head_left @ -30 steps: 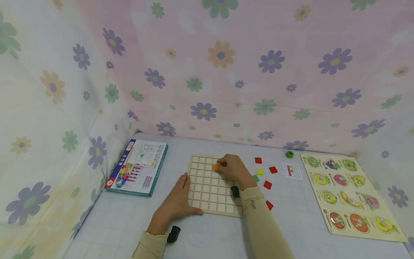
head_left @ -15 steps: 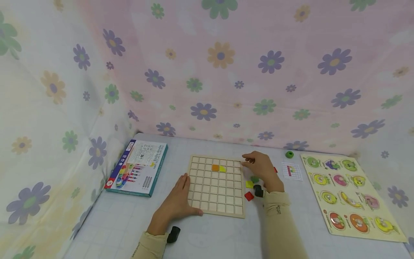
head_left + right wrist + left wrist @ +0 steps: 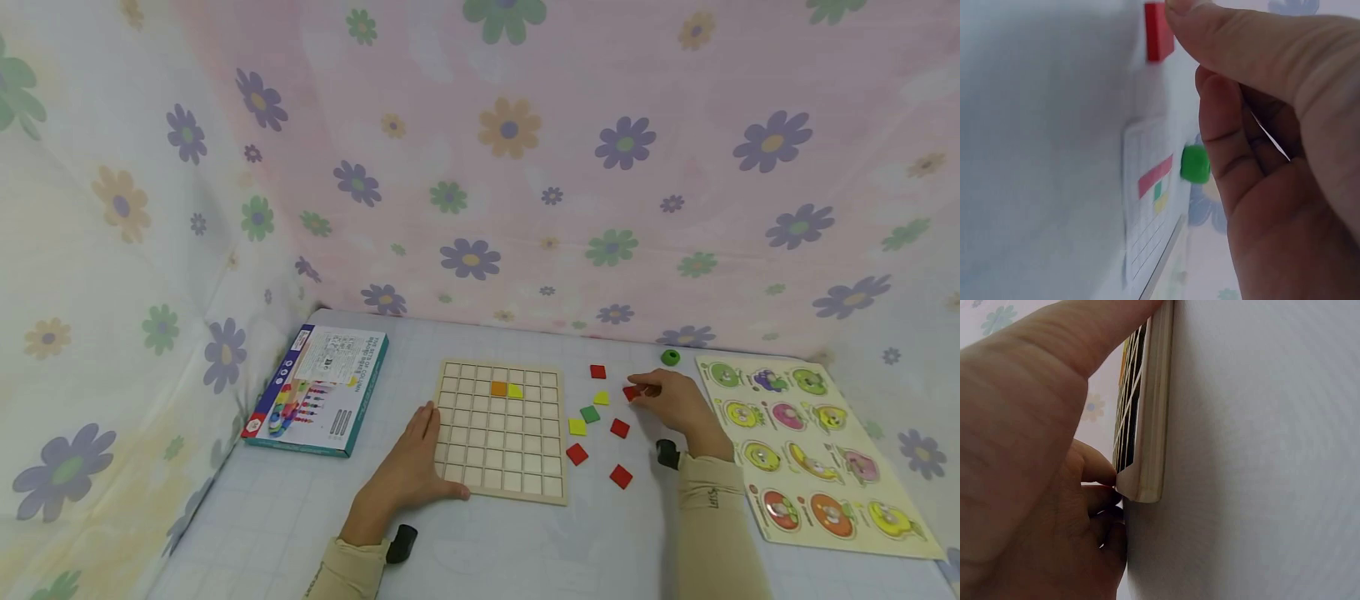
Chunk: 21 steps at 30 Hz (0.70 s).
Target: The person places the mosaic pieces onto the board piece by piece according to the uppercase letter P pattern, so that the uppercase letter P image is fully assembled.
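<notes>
A wooden grid board (image 3: pixel 502 454) lies on the table with an orange square tile (image 3: pixel 499 389) and a yellow triangular tile (image 3: pixel 515 392) side by side in its upper part. My left hand (image 3: pixel 405 467) rests at the board's near left corner, fingers along the left edge and thumb along the front edge; the left wrist view has the thumb against the board's side (image 3: pixel 1157 412). Right of the board, my right hand (image 3: pixel 678 408) pinches a red square tile (image 3: pixel 630 393) between thumb and fingertips. In the right wrist view the thumb covers part of this red tile (image 3: pixel 1159 34).
Several red tiles (image 3: pixel 620 427), yellow tiles (image 3: pixel 577 427) and a green tile (image 3: pixel 590 414) lie between board and right hand. A pattern card (image 3: pixel 1147 206), partly hidden in the head view, a green bead (image 3: pixel 670 357) and a fruit puzzle board (image 3: pixel 757 483) are rightward. A box (image 3: pixel 315 387) lies left.
My right hand has moved right from the grid, where it was at the orange tile, to the red tile. The yellow triangle beside the orange tile came into view. My left hand stays put.
</notes>
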Motion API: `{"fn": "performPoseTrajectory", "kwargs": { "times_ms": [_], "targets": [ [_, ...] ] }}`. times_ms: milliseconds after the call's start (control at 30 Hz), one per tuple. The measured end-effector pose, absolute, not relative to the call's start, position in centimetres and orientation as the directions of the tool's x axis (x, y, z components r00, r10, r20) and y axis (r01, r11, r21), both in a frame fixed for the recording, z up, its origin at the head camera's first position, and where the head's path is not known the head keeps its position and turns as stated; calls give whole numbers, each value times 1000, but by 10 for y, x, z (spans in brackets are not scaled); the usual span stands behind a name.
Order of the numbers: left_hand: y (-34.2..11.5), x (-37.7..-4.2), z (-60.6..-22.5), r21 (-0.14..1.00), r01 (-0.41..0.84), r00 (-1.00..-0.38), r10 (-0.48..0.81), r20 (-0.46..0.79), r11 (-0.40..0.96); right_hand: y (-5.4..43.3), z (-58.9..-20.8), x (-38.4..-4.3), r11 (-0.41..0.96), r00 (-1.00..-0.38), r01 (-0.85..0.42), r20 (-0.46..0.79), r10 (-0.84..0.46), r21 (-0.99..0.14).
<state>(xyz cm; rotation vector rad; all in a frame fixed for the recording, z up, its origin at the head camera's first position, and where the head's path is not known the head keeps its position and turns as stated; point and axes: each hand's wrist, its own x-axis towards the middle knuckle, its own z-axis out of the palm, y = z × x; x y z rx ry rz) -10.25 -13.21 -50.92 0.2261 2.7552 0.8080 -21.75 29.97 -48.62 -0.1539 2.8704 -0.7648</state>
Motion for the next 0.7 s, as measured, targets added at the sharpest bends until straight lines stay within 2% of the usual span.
{"fn": "performPoseTrajectory", "kwargs": {
  "times_ms": [700],
  "targets": [
    [-132,-103,-511,561,79,-953,227,-199,824,318,-496,-226,880,-966,-50,-199,-162,-473]
  ]
}}
